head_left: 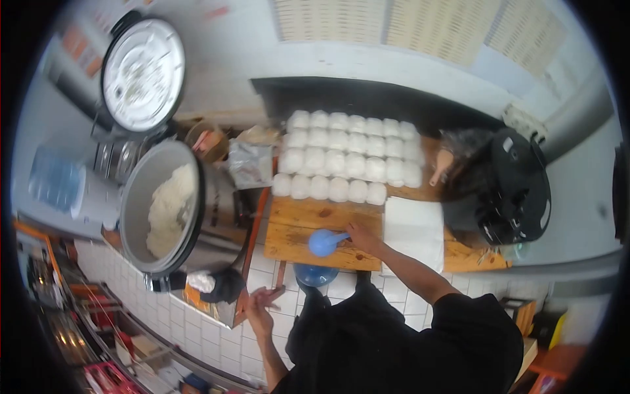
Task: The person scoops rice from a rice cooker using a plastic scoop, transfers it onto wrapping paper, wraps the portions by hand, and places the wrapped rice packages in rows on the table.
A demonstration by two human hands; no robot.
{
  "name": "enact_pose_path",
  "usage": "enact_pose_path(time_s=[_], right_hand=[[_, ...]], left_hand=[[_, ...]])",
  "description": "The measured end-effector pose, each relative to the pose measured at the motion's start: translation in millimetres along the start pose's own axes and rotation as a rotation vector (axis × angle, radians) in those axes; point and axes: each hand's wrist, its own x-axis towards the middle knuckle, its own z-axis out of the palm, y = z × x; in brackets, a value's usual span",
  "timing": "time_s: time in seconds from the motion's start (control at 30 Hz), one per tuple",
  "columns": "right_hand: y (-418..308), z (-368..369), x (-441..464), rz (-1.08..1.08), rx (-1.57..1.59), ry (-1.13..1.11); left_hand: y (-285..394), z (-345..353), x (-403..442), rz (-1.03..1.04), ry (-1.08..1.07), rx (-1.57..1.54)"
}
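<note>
My right hand (362, 238) is closed round the handle of a blue scoop (322, 243). The scoop's round bowl is over the front part of the wooden table (289, 217); whether it touches the wood I cannot tell. My left hand (261, 308) is low, left of the table, fingers stretched out and holding nothing that I can see. Rows of rounded white portions (348, 141) cover the back of the table. Beside my right forearm lies a stack of white paper sheets (413, 226). A large open cooker (223, 217) on the left holds white rice (172, 207).
The cooker's raised lid (144, 75) stands behind it. A black cooker (518, 187) is at the table's right end, near a wooden paddle (442, 164). A blue stool (316, 274) is under the table's front edge. Shelves with goods (98, 328) line the lower left.
</note>
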Motion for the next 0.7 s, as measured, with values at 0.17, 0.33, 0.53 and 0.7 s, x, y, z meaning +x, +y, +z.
enact_pose_path(time_s=[0.17,0.33,0.53,0.7], right_hand=[[-90,-78,-23,0.104,0.375,-0.119],[-117,-105,-20,0.117,0.785,-0.029],[-332,-254,57,-0.195,0.363,0.102],[-483,-250,153,-0.489,-0.531,0.208]], left_hand=[[31,-71,4,-0.001,0.349,-0.030],[37,-129,-2,0.122,0.733,0.085],[62,-152,42,0.264,0.846,0.071],[56,-153,72,0.288,0.797,0.075]])
